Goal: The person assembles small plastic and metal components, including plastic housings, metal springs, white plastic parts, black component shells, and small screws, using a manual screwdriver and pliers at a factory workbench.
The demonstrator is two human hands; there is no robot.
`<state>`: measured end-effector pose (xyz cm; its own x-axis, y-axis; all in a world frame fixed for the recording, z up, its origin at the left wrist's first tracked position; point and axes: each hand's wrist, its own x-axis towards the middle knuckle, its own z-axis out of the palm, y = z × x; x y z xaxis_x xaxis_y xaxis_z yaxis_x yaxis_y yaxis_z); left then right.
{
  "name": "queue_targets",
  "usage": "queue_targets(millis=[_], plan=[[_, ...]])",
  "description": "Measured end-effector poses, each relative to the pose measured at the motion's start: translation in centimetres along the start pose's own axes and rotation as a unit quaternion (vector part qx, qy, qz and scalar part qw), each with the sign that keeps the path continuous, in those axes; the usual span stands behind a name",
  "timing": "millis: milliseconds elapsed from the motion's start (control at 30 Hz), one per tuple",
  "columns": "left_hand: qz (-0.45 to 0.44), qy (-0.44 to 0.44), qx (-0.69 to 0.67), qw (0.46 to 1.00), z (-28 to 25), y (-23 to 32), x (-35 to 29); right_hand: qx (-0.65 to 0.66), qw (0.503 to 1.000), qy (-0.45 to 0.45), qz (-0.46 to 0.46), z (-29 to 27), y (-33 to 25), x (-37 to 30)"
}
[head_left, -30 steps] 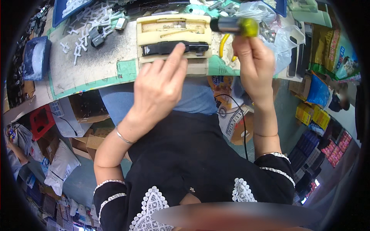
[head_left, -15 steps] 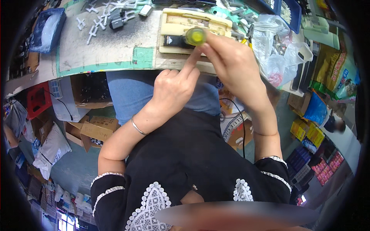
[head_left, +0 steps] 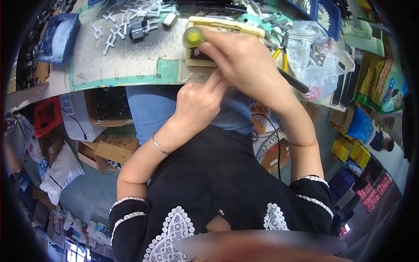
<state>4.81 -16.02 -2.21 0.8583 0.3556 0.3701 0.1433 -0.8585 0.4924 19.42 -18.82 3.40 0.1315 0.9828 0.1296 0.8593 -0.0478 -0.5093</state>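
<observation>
My right hand (head_left: 244, 61) is closed round a screwdriver (head_left: 193, 37), its translucent yellow-green handle seen end-on. It is over the left part of a cream-coloured fixture block (head_left: 227, 25) at the table's front edge. Beneath the right hand, my left hand (head_left: 198, 98) reaches toward the fixture with some fingers curled. Its foremost fingertips are hidden by the right hand, so what they touch cannot be seen. A dark part (head_left: 198, 54) shows in the fixture, mostly covered. The screwdriver's tip is out of sight.
Grey branched plastic parts (head_left: 124, 26) lie at the back left, near a blue tray (head_left: 59, 39). Yellow-handled pliers (head_left: 283, 54) and a dark elongated thing (head_left: 294, 81) are right of the fixture. Crumpled clear plastic bags (head_left: 305, 52) lie beyond.
My right hand has moved left with the screwdriver, covering more of the fixture and my left fingertips. The left hand has hardly moved. The dark thing by my right wrist now shows.
</observation>
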Motion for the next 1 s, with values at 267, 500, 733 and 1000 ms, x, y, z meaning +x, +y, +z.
queue_targets(millis=[267,500,733,1000], plan=[[-0.019,-0.002,-0.184,0.983,-1.7,-0.9,1.0,-0.034,0.869,0.329,0.369,-7.5,8.0,-8.3],[0.028,-0.034,0.04,0.998,-2.9,-1.3,5.3,-0.205,0.869,0.22,0.392,-9.6,15.1,-14.6],[0.017,0.008,-0.094,0.995,-2.3,-1.9,5.8,-0.091,0.929,0.053,0.356,-4.0,5.0,-9.6],[-0.263,-0.027,-0.534,0.803,-2.8,-1.0,5.5,-0.151,0.902,0.025,0.403,-4.2,6.7,-8.2]])
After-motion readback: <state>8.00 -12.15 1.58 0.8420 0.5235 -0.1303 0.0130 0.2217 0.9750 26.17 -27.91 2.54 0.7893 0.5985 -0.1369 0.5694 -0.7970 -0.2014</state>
